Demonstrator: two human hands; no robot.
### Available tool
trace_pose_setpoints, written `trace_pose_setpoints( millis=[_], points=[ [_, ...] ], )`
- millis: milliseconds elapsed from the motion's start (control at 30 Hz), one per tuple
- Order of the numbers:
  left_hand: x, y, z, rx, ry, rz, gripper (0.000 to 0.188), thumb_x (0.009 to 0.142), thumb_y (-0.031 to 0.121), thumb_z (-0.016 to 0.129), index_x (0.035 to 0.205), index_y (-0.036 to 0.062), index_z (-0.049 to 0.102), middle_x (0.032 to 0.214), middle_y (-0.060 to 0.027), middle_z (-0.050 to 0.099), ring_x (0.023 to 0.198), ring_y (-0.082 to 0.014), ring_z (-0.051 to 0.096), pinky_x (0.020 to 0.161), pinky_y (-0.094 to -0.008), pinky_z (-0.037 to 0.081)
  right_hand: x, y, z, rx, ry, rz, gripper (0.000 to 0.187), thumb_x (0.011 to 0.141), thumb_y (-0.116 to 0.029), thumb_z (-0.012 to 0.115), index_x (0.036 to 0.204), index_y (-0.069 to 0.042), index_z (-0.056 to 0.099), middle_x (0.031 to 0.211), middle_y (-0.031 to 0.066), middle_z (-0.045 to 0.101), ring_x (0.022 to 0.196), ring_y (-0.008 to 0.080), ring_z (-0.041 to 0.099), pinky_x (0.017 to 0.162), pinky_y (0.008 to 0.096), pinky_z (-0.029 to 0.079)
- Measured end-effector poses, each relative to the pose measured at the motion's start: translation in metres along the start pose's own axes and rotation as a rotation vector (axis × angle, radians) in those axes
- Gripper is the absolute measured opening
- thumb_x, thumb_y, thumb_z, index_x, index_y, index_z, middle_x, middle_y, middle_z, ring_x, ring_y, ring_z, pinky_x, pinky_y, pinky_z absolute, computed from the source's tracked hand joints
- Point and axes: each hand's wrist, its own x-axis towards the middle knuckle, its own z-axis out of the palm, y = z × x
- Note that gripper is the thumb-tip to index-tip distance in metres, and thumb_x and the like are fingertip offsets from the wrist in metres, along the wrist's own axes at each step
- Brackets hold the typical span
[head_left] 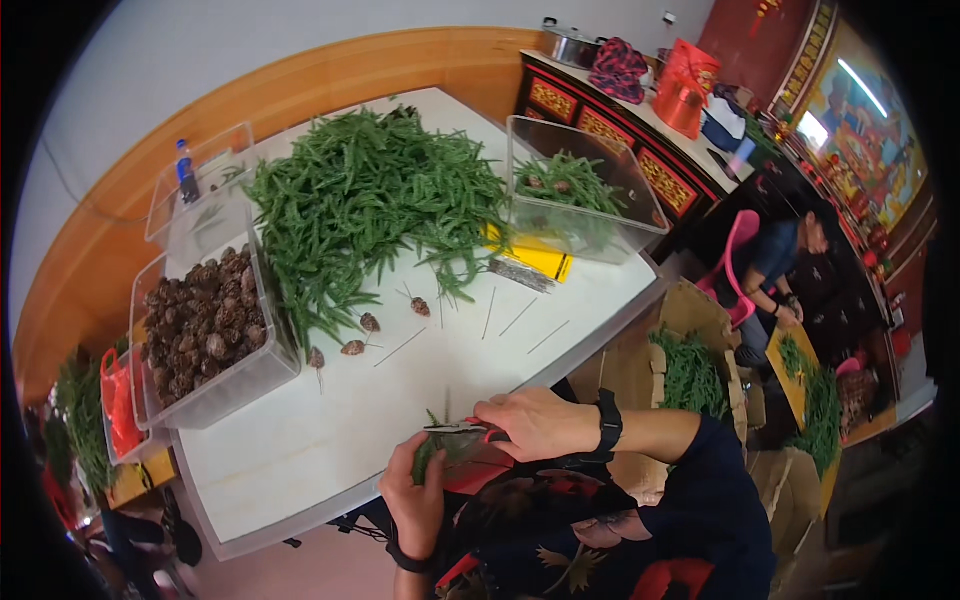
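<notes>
My left hand pinches a small green artificial sprig at the table's near edge. In my right hand is a pair of red-handled pliers, its grey jaws lying across the top of the sprig. What the jaws touch is too small to make out. Beyond my hands, several small pine cones with thin stems lie loose on the white table. Thin straight wires are spread to their right. A large heap of green sprigs covers the far part of the table.
A clear bin of pine cones stands at left, and a clear bin with greenery at far right. Between heap and bin lie a yellow packet and a wire bundle. Right of the table are a cardboard box and a seated person.
</notes>
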Motion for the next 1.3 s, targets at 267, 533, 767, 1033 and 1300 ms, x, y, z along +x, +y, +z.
trace_pose_setpoints(
  millis=[267,533,767,1033,1300],
  points=[
    [-0.001,0.023,-0.012,0.328,0.097,0.357,0.045,0.079,0.003,0.075,0.12,-0.0003,0.058,0.104,-0.0143,0.065,0.082,-0.0273,0.066,0.073,-0.0335,0.053,-0.011,-0.014,-0.001,0.084,0.076,0.142,0.027,0.087,-0.024,0.063,0.105,-0.005,0.057,0.083,0.0176,0.063,0.079,0.0381,0.063,0.065,0.0463,0.05],
    [-0.006,-0.001,-0.004,0.227,0.238,0.218,0.039,0.08,0.0,0.072,0.116,-0.0013,0.059,0.098,-0.0113,0.06,0.071,-0.0161,0.061,0.064,-0.0266,0.051,-0.056,0.043,-0.13,-0.106,0.673,0.479,0.034,0.093,-0.03,0.059,0.112,-0.002,0.059,0.094,0.0216,0.066,0.089,0.0355,0.067,0.076,0.0376,0.051],
    [0.022,-0.023,0.017,0.46,0.347,0.271,0.024,0.084,0.006,0.07,0.107,0.0005,0.064,0.084,-0.0085,0.057,0.06,-0.0167,0.054,0.056,-0.0311,0.045,-0.088,0.148,-0.214,-0.442,0.791,0.929,0.037,0.09,-0.037,0.061,0.105,-0.003,0.059,0.1,0.0233,0.067,0.099,0.0398,0.063,0.081,0.046,0.05],
    [0.022,-0.032,0.022,0.679,0.454,0.328,0.017,0.086,0.008,0.069,0.102,0.003,0.065,0.08,-0.0106,0.056,0.062,-0.0228,0.056,0.057,-0.0346,0.046,-0.07,0.165,-0.166,-0.127,1.026,0.669,0.035,0.091,-0.036,0.062,0.101,-0.003,0.059,0.087,0.0167,0.066,0.083,0.0335,0.065,0.076,0.0387,0.048],
    [0.029,-0.02,0.028,0.761,0.375,0.367,0.015,0.086,0.008,0.068,0.101,0.0036,0.065,0.079,-0.0123,0.057,0.063,-0.0251,0.059,0.057,-0.0354,0.046,-0.026,0.105,-0.031,0.015,0.661,0.387,0.034,0.08,-0.024,0.074,0.105,-0.007,0.059,0.083,0.0096,0.06,0.079,0.0256,0.061,0.073,0.0342,0.048]
  ],
)
